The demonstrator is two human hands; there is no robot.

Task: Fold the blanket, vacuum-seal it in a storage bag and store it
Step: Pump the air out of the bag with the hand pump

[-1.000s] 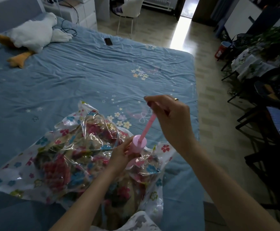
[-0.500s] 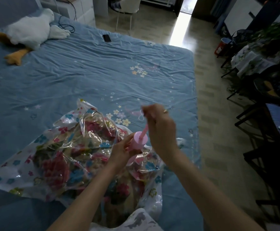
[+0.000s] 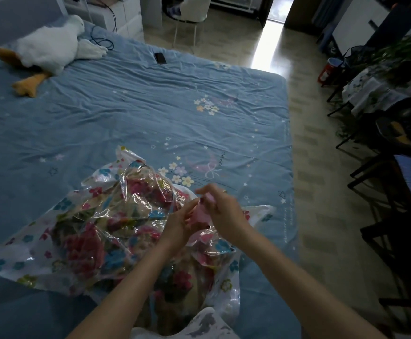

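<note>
As both hands [image 3: 207, 216] meet (fingers curled), they grip pump [image 3: 199, 214].

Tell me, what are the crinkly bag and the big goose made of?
The bag looks like thin clear plastic: glossy, see-through, crumpled, printed with flowers. The goose seems soft plush fabric: fuzzy white body, orange feet, though the filling is hidden.
</note>
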